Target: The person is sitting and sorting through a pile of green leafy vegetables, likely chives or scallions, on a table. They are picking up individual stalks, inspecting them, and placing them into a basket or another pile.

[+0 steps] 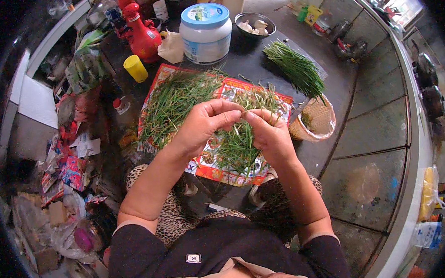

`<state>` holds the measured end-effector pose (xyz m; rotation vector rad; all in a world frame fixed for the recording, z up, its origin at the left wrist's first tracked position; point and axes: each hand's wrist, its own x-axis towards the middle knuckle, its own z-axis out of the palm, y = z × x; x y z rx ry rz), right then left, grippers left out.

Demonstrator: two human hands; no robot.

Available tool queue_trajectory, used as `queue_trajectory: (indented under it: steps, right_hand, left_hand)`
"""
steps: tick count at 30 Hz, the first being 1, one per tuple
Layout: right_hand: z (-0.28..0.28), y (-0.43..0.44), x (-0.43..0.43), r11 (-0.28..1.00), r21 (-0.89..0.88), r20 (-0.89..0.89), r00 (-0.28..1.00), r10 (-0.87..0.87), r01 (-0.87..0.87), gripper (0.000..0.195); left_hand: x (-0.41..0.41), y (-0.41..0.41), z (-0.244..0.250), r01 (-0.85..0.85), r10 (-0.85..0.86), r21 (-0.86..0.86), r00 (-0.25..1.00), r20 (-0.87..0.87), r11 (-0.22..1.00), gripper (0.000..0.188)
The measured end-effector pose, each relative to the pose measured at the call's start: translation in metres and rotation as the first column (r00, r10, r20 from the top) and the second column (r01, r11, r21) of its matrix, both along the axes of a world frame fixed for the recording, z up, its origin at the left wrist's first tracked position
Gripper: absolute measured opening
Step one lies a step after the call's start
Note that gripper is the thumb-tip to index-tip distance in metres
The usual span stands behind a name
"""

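Observation:
My left hand [212,118] and my right hand [269,132] meet fingertip to fingertip above a table. Both seem to pinch a thin green stalk, largely hidden by the fingers. Under them lies a red-and-white printed sheet [205,174]. A large loose heap of green leafy stalks [182,99] covers its left part. Below my hands is a smaller heap of green blades [236,149], with cut pale stalk ends [252,97] farther back. A neat bundle of green stalks, like garlic chives [296,67], rests at the right of the table.
A lined mesh wastebasket [312,132] stands right of the sheet. Behind are a blue-lidded plastic jar [206,38], a bowl [254,26] with garlic bulbs, a red vase-like vessel [139,35] and a yellow cylinder [135,68]. Clutter [71,173] fills the left floor; tiled cabinets [369,131] line the right.

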<state>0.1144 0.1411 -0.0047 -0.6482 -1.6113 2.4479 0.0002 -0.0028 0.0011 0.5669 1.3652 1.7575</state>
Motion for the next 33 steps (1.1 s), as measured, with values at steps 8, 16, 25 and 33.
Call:
queue_trajectory:
  steps: [8,16,25,33]
  right_hand:
    - [0.002,-0.002,0.005,0.989,0.146,0.021,0.999,-0.039,0.036,0.019]
    - [0.003,0.004,0.012,0.982,0.175,0.089,0.995,0.05,-0.065,0.02]
    - [0.001,0.006,0.015,0.948,0.307,0.068,0.995,0.067,-0.085,0.022]
    - [-0.011,0.009,0.013,0.823,0.567,0.007,0.999,0.04,-0.037,0.024]
  left_hand:
    - [0.005,0.008,-0.008,-0.066,0.064,-0.02,0.995,-0.078,0.998,0.016]
    - [0.006,0.009,-0.008,-0.022,0.018,-0.044,0.996,-0.086,0.999,0.016]
    - [0.005,0.009,-0.007,0.024,-0.028,-0.065,0.998,-0.053,0.998,0.018]
    - [0.012,0.012,-0.007,-0.016,0.006,-0.082,0.994,-0.113,0.996,0.018]
